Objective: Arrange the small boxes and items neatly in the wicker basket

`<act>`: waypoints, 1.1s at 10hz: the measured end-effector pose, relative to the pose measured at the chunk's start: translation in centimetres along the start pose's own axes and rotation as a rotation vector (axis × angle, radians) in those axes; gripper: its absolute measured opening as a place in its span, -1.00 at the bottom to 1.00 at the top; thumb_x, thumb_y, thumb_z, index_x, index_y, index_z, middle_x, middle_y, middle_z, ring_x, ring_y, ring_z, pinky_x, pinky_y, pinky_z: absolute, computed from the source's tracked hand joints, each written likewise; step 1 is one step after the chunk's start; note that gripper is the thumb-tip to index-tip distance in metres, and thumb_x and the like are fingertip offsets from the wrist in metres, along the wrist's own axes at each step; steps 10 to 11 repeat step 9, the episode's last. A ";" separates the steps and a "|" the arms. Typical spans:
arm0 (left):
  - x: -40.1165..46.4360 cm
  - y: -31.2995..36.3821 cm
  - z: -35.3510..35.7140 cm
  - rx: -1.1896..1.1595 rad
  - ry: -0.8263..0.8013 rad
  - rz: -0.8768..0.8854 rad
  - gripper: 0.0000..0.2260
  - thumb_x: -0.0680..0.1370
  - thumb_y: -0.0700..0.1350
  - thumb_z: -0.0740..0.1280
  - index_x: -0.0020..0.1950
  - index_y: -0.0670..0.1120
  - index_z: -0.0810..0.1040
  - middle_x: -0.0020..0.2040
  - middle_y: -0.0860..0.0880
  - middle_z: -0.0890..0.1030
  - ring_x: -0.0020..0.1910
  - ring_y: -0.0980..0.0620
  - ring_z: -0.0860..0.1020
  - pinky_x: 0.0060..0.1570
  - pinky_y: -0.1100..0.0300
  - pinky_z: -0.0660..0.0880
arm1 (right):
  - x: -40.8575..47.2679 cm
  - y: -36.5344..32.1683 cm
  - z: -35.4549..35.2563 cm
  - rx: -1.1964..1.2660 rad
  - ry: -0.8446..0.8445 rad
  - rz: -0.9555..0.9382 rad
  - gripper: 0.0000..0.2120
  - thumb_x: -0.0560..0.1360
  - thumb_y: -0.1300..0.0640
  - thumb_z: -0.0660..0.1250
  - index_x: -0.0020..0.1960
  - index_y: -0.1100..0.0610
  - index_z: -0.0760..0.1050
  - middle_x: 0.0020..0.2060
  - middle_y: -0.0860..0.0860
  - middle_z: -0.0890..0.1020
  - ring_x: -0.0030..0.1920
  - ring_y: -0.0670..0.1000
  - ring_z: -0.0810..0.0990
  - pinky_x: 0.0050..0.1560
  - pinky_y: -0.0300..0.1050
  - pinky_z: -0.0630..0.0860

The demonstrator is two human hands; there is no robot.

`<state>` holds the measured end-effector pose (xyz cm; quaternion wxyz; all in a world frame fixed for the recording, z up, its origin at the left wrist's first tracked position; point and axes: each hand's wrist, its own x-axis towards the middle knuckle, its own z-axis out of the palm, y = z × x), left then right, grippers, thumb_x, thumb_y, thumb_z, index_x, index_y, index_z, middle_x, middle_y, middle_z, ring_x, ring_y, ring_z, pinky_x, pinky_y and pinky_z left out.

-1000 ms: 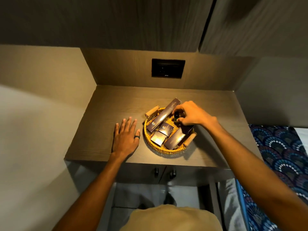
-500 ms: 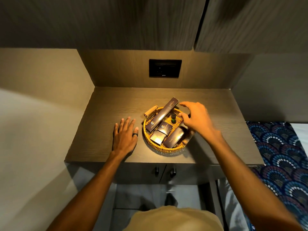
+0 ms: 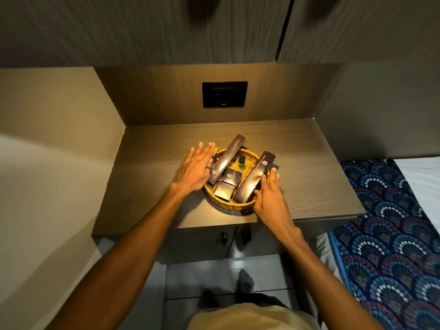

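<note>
A round wicker basket (image 3: pixel 225 203) sits on the dark wooden table top (image 3: pixel 147 177). Inside lie two long dark boxes, one on the left (image 3: pixel 227 158) and one on the right (image 3: pixel 256 178), both slanting away from me. Between them are two small square boxes (image 3: pixel 232 176) (image 3: pixel 222 190) and a small green bottle (image 3: pixel 242 161), upright. My left hand (image 3: pixel 196 169), fingers spread, is at the basket's left rim and hides its left handle. My right hand (image 3: pixel 267 194) lies open against the right rim, beside the right long box. Neither hand holds anything.
A black wall socket panel (image 3: pixel 224 94) is set in the back panel above the table. Walls close the table in at the left and back. A bed with a blue patterned cover (image 3: pixel 390 234) stands to the right. Cabinet doors with dark knobs (image 3: pixel 223 236) are below the table edge.
My left hand left the table and moved right to the basket's left rim. My right hand let go of the bottle and dropped to the right rim. The view shifted.
</note>
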<state>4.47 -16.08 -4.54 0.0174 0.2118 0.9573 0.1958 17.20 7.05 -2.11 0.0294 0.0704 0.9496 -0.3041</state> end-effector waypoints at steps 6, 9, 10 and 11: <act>-6.6 3.1 3.6 -0.121 0.210 -0.255 -0.48 0.74 -0.04 0.05 0.67 -0.10 -0.01 0.68 -0.09 0.05 0.64 -0.03 -0.11 0.58 0.01 -0.23 | 6.8 3.9 -4.3 -0.089 -0.281 -0.332 -0.38 0.64 0.18 0.16 0.62 -0.03 0.00 0.63 0.06 -0.12 0.63 0.12 -0.06 0.56 0.12 -0.01; -7.2 4.8 1.8 -0.020 0.256 -0.264 -0.42 0.73 0.09 0.03 0.67 -0.08 -0.12 0.67 -0.11 -0.11 0.64 -0.09 -0.19 0.62 -0.13 -0.17 | 5.0 3.9 -4.3 -0.164 -0.127 -0.374 -0.37 0.66 -0.04 0.12 0.64 0.02 -0.07 0.64 0.04 -0.13 0.62 0.04 -0.19 0.52 0.11 0.03; -7.2 4.8 1.8 -0.020 0.256 -0.264 -0.42 0.73 0.09 0.03 0.67 -0.08 -0.12 0.67 -0.11 -0.11 0.64 -0.09 -0.19 0.62 -0.13 -0.17 | 5.0 3.9 -4.3 -0.164 -0.127 -0.374 -0.37 0.66 -0.04 0.12 0.64 0.02 -0.07 0.64 0.04 -0.13 0.62 0.04 -0.19 0.52 0.11 0.03; -7.2 4.8 1.8 -0.020 0.256 -0.264 -0.42 0.73 0.09 0.03 0.67 -0.08 -0.12 0.67 -0.11 -0.11 0.64 -0.09 -0.19 0.62 -0.13 -0.17 | 5.0 3.9 -4.3 -0.164 -0.127 -0.374 -0.37 0.66 -0.04 0.12 0.64 0.02 -0.07 0.64 0.04 -0.13 0.62 0.04 -0.19 0.52 0.11 0.03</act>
